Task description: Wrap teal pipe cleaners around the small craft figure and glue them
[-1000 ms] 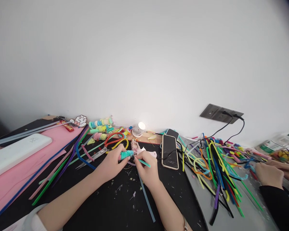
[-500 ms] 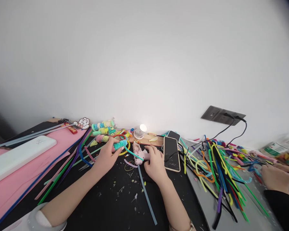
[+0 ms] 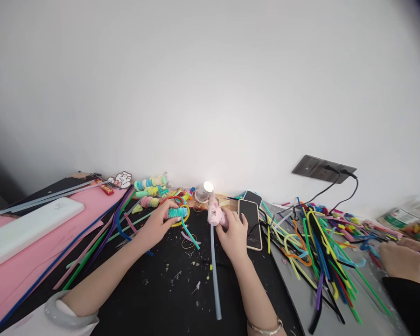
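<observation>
My left hand (image 3: 156, 223) pinches a teal coiled pipe cleaner (image 3: 178, 213), whose loose tail (image 3: 189, 231) trails down onto the black mat (image 3: 168, 284). My right hand (image 3: 234, 232) is wrapped round a pink glue gun (image 3: 215, 213), lifted off the mat with its nozzle pointing up and back. A long clear glue stick (image 3: 214, 270) sticks out of the gun's rear toward me. A yellow ring (image 3: 182, 219) lies just behind the coil.
Two phones (image 3: 250, 219) lie right of my right hand. A heap of coloured pipe cleaners (image 3: 318, 247) covers the grey mat at right, where another person's hands (image 3: 401, 259) work. Finished coils (image 3: 150, 186), a lit candle (image 3: 203, 190), pink sheet (image 3: 24, 261) and white case (image 3: 28, 228) sit left.
My right hand let go of the teal tail, took hold of the pink glue gun and lifted it off the mat. My left hand carried the coil slightly back and left.
</observation>
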`<state>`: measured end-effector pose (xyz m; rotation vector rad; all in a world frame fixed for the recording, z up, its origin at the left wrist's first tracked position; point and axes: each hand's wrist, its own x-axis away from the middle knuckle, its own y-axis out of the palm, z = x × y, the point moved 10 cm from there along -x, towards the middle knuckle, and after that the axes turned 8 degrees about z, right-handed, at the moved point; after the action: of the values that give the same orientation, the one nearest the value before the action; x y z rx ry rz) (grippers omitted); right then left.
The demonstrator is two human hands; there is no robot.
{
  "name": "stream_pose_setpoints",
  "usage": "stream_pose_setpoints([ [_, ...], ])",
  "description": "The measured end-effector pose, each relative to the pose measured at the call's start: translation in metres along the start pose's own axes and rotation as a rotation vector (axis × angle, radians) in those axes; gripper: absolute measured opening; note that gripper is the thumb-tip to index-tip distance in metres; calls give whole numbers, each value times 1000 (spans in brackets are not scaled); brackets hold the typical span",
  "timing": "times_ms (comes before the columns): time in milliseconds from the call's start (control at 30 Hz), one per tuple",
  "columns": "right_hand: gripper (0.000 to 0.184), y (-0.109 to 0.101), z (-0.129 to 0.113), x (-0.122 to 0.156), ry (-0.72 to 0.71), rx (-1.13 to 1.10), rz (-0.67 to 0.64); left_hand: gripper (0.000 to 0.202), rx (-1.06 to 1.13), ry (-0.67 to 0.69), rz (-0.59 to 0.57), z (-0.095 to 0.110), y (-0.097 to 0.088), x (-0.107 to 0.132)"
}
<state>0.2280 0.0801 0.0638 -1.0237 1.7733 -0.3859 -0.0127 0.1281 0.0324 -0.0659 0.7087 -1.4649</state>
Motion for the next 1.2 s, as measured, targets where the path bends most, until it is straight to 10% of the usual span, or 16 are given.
stream_pose_setpoints([
  [467,25,28,-13,12,63,-497,-321,23,-73,17,-89,0,11,4],
  [1200,23,28,-10,13,69,-433,-304,24,-81,5,-123,-4,15,6],
])
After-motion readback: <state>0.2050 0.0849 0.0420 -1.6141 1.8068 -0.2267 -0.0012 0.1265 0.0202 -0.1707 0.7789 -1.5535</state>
